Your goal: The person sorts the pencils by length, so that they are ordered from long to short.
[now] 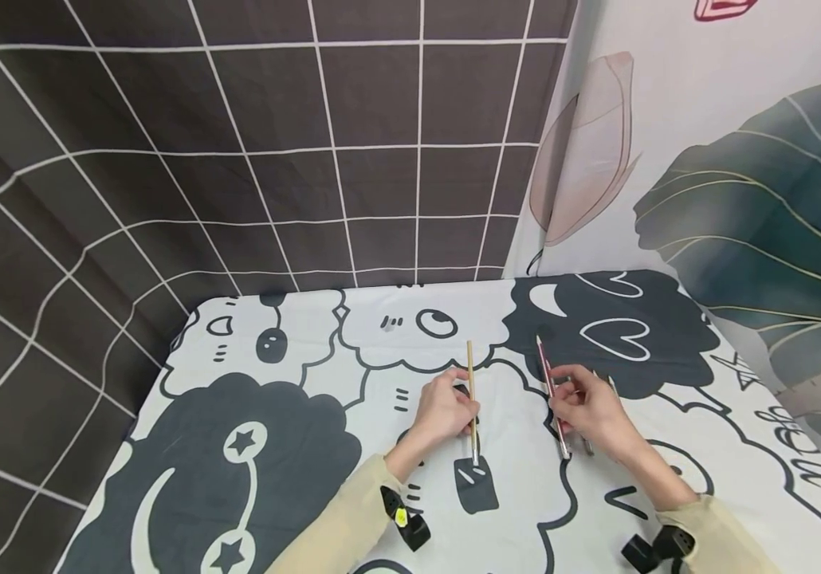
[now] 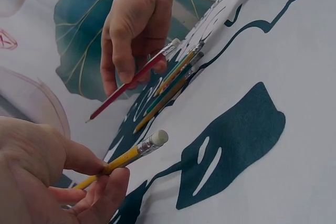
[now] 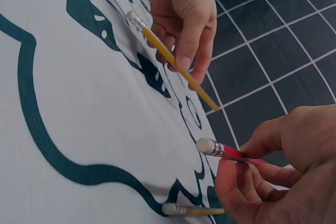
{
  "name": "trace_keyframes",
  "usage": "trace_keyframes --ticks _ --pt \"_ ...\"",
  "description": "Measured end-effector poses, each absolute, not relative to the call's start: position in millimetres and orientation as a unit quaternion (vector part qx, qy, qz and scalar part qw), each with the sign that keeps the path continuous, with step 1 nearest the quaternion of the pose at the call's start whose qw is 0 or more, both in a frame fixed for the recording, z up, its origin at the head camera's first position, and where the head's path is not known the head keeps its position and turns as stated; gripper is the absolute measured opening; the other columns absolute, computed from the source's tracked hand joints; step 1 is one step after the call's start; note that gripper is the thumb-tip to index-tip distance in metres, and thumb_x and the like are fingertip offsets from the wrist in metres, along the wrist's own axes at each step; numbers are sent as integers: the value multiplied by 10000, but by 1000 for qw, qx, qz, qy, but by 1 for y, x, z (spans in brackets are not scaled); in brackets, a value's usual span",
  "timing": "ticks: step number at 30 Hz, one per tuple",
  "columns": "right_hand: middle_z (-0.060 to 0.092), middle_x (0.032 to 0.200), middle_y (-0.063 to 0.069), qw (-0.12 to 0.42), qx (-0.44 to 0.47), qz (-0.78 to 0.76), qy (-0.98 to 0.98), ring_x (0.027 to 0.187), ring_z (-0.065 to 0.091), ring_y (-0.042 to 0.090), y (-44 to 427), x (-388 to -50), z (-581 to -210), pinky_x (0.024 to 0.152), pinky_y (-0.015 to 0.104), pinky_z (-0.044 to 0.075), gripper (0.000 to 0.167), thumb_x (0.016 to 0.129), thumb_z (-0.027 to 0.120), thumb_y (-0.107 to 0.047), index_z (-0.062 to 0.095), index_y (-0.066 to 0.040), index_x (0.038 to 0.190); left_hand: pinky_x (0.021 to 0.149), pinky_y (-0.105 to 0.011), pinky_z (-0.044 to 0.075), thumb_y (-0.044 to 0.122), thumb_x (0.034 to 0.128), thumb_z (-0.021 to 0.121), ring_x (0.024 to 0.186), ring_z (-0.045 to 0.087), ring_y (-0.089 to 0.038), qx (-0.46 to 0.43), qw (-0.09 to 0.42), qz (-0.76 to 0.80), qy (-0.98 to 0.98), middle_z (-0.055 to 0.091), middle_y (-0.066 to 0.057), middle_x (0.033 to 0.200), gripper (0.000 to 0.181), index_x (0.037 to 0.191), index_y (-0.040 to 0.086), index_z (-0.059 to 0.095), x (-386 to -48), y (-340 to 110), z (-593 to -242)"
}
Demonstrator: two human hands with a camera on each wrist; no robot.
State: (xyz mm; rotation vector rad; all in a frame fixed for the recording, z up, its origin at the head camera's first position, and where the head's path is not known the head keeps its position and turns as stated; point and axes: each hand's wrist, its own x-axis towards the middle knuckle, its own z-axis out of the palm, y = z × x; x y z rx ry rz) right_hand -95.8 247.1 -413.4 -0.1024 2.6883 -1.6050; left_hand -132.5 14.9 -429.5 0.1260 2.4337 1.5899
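My left hand (image 1: 442, 406) pinches a yellow pencil (image 1: 471, 367) between thumb and fingers. In the left wrist view its white eraser (image 2: 160, 137) and metal band point towards the camera. To the right, my right hand (image 1: 590, 406) holds a red pencil (image 1: 544, 363) the same way, with its sharpened tip pointing away and its eraser (image 3: 206, 146) near. Both pencils are held apart, roughly side by side. Beneath and beside the right hand, yellow and green pencils (image 2: 170, 85) lie together on the cloth; the hand partly hides them in the head view.
A white cloth (image 1: 518, 414) with dark cartoon sheep-like drawings covers the table. Behind it hangs a dark curtain (image 1: 375, 96) with a white grid. A pale curtain with a large green leaf print (image 1: 776, 207) hangs at the right. Each wrist wears a small black camera (image 1: 406, 522).
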Motion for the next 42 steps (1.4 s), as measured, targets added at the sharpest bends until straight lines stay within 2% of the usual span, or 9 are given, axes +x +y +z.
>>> trace_keyframes --ticks 11,27,42 --pt "557 853 109 8 -39 -508 860 648 556 136 229 -101 -419 522 280 529 375 857 594 124 510 118 1223 426 -242 485 -66 816 707 419 555 -104 20 108 533 839 625 -4 693 457 1255 -1 601 -131 1 -432" --pt "576 867 115 17 -43 -531 846 651 567 129 212 -106 -423 528 294 541 406 850 623 117 515 112 1241 425 -231 465 -72 817 689 417 572 -119 15 102 531 841 630 -19 664 469 1273 -29 588 -133 -21 -436" --pt "578 834 111 35 -23 -545 837 634 602 156 191 -112 -428 524 315 554 382 836 630 125 527 106 1203 412 -225 469 -67 824 676 393 545 -81 10 96 529 843 636 -20 651 482 1293 -60 568 -131 -35 -437"
